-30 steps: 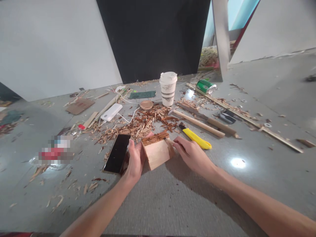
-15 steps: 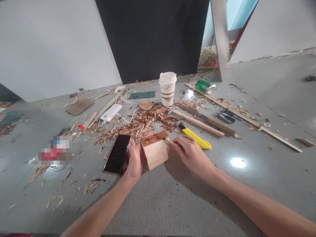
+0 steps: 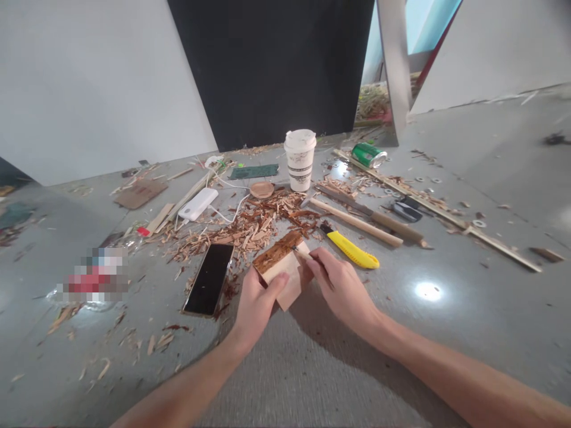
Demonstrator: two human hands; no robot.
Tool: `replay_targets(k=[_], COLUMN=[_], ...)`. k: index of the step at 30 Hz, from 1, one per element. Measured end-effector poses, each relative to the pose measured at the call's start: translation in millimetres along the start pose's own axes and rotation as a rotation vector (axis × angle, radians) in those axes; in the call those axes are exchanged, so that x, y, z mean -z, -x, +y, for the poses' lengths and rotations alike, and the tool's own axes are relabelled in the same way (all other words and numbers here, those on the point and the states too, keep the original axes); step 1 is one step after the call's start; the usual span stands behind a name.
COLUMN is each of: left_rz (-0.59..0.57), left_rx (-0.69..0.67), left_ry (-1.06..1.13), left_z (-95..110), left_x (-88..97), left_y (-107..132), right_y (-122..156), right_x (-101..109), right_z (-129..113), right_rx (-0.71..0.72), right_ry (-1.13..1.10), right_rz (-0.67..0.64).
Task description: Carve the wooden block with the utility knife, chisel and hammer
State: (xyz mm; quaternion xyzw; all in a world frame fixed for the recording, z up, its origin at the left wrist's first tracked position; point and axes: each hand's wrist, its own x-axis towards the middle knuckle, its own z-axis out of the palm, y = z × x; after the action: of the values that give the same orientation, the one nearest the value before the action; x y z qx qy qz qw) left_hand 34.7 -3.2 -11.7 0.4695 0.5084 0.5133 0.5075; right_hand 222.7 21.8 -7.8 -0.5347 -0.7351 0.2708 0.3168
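Our left hand (image 3: 256, 303) has shifted from the side of the wood block (image 3: 285, 270) to its front, fingers clamped over the pale face, and the block now sits turned on the tabletop (image 3: 312, 368). Our right hand (image 3: 341, 288) stays pinched on a thin tool (image 3: 303, 252) at its barked top, so carving looks set to resume from a fresh angle.

A black phone (image 3: 209, 278) lies flat just left of the grip, and a yellow utility knife (image 3: 352, 249) lies just right of it. Beyond the grip spreads a heap of wood shavings (image 3: 252, 224), with a lidded paper cup (image 3: 300, 159) standing upright behind it and a white power bank (image 3: 199, 203) off to the far left. Farther right lie a long wooden stick (image 3: 357, 222) and a tipped green can (image 3: 368, 154).
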Motion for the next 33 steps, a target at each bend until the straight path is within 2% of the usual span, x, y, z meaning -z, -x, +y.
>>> replay_targets(k=[6, 11, 13, 18, 24, 28, 33], left_rz=[0.029, 0.000, 0.001, 0.032, 0.041, 0.078, 0.117], left_rx=[-0.035, 0.055, 0.040, -0.033, -0.044, -0.069, -0.049], left_ry=[-0.066, -0.022, -0.049, -0.187, -0.233, -0.277, -0.292], left_z=[5.6, 8.7, 7.8, 4.3, 5.4, 6.0, 4.8], left_x=[2.0, 6.8, 6.3, 0.7, -4.4, -8.3, -11.4], left_y=[1.7, -1.6, 0.2, 10.0, 17.9, 22.8, 22.8], right_y=[-0.1, -6.5, -6.4, -0.9, 2.9, 2.7, -1.2], right_x=[7.5, 19.0, 18.5, 10.3, 8.6, 8.0, 5.5], right_z=[-0.9, 6.4, 5.6, -3.2, -2.5, -7.3, -12.5], right_rx=[-0.022, 0.048, 0.044, -0.019, 0.032, 0.020, -0.121], right_ry=[0.084, 0.297, 0.301, 0.120, 0.301, 0.096, -0.289], right_rz=[-0.020, -0.080, -0.080, -0.049, -0.007, -0.030, -0.112])
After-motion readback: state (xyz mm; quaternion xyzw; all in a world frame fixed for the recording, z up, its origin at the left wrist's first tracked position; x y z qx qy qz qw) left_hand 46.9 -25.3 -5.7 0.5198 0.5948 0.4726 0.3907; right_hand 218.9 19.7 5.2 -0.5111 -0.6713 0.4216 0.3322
